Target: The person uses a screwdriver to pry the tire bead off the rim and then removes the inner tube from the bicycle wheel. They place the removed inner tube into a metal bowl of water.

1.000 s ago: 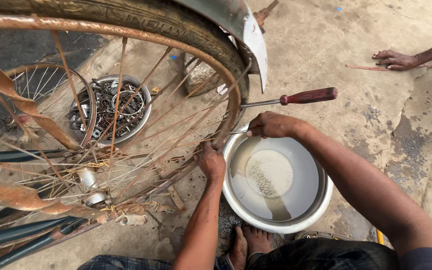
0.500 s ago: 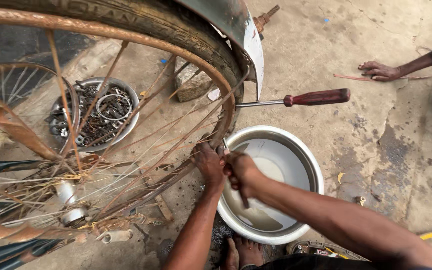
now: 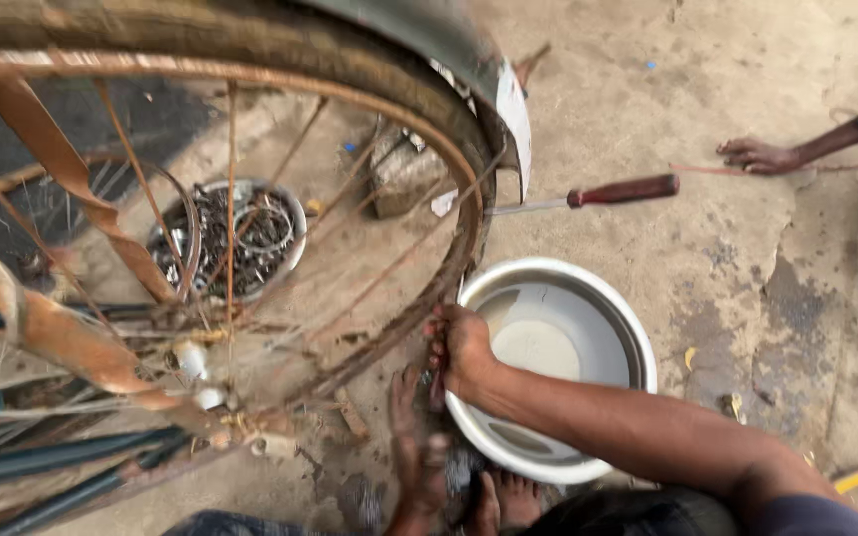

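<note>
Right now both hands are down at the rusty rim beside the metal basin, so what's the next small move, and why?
Probably pinch the tyre edge off the rim with the right hand while the left hand steadies it lower down. Both hands sit on that same stretch, and the screwdriver lies untouched behind the basin.

Even daylight, soft shadows, motion blur across the wheel point(image 3: 250, 199), edges smeared

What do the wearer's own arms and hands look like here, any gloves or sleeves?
No gloves. The right hand and left hand are bare, smeared with grime. Forearms bare; a dark short sleeve shows on the right upper arm. No watch or rings visible.
</note>
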`<action>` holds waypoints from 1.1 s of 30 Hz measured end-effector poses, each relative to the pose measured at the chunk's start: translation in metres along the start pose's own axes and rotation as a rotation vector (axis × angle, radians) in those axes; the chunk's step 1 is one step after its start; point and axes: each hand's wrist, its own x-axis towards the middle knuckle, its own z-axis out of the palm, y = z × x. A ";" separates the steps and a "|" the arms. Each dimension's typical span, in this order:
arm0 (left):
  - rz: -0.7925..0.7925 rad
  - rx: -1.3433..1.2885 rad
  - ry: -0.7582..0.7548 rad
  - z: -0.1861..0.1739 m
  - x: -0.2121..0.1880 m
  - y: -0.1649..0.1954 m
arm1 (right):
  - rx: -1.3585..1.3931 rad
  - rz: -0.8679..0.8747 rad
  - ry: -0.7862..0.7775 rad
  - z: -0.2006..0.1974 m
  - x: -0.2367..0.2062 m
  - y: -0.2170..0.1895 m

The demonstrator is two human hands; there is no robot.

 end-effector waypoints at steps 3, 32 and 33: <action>0.116 -0.055 0.222 0.043 -0.004 0.006 | 0.025 -0.004 -0.006 0.004 0.006 0.006; 0.024 -0.335 0.319 -0.046 0.119 -0.056 | -1.012 -0.115 -0.943 -0.073 -0.069 -0.255; 0.018 -0.321 0.327 -0.046 0.120 -0.056 | -0.971 -0.144 -0.929 -0.078 -0.073 -0.244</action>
